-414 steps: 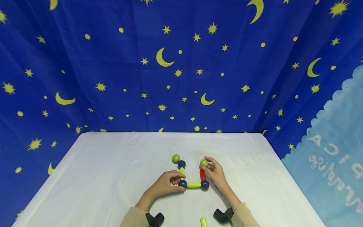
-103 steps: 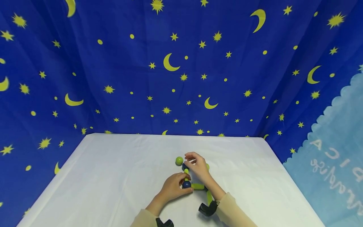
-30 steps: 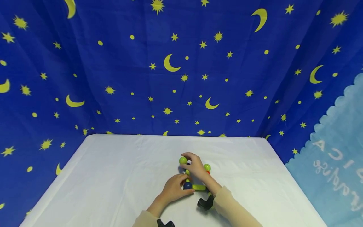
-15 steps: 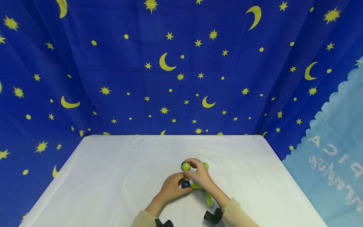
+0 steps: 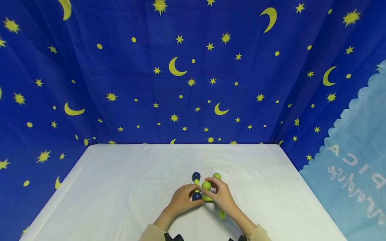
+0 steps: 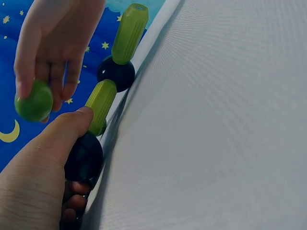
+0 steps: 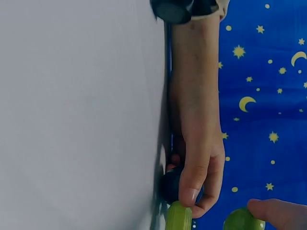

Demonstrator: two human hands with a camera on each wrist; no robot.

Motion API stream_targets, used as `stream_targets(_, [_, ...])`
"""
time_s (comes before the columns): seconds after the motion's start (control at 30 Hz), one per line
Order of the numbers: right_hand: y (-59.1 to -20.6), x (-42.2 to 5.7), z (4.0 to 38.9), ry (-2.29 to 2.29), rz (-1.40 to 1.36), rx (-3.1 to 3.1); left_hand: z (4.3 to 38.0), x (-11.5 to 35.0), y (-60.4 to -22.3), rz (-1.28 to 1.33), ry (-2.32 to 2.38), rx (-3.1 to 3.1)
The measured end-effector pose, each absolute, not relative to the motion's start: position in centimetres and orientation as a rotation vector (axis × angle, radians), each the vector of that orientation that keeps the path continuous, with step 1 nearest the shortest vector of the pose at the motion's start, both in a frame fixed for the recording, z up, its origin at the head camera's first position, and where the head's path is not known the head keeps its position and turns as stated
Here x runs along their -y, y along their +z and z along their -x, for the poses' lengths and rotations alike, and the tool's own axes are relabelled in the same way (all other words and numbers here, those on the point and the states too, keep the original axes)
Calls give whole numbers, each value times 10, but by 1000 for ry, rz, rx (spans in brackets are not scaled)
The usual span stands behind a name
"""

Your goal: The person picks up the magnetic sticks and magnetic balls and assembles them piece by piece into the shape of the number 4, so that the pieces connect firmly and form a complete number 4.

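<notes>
My left hand [image 5: 185, 197] grips the near-left dark blue ball [image 5: 197, 196] of a ball-and-stick construction between thumb and fingers. From that ball a yellow-green stick [image 5: 197, 183] runs away to another blue ball [image 5: 196, 176]. A second yellow-green stick [image 6: 101, 101] leads sideways to a blue ball [image 6: 116, 73], from which a further yellow-green stick [image 6: 130, 33] extends. My right hand [image 5: 221, 194] pinches a loose green ball [image 5: 206, 185], held above the sideways stick. Behind the right hand shows another green ball [image 5: 216, 175]; the red stick near it is hidden.
A white-covered table [image 5: 135, 187] lies under the hands. Blue star-and-moon cloth [image 5: 193, 83] hangs behind and at the sides, with a light blue lettered panel [image 5: 356, 174] at right. Black wrist cameras [image 5: 174, 237] sit at the cuffs.
The right hand has taken the green ball from behind the far-left blue ball and brought it right and nearer. A stick earlier lying in front now joins the construction. The left hand keeps its grip.
</notes>
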State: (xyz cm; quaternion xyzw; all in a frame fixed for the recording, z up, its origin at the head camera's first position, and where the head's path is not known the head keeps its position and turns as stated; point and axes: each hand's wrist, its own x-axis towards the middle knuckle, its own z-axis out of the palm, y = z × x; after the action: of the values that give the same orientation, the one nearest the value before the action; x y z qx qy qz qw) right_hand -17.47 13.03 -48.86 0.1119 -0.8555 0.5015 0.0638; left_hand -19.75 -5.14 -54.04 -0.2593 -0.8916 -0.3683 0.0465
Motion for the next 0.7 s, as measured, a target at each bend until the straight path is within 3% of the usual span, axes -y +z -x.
stream_targets(0.7, [-497,-166,120,1473,-211,2414,197,49,-541,784,-1136,2745])
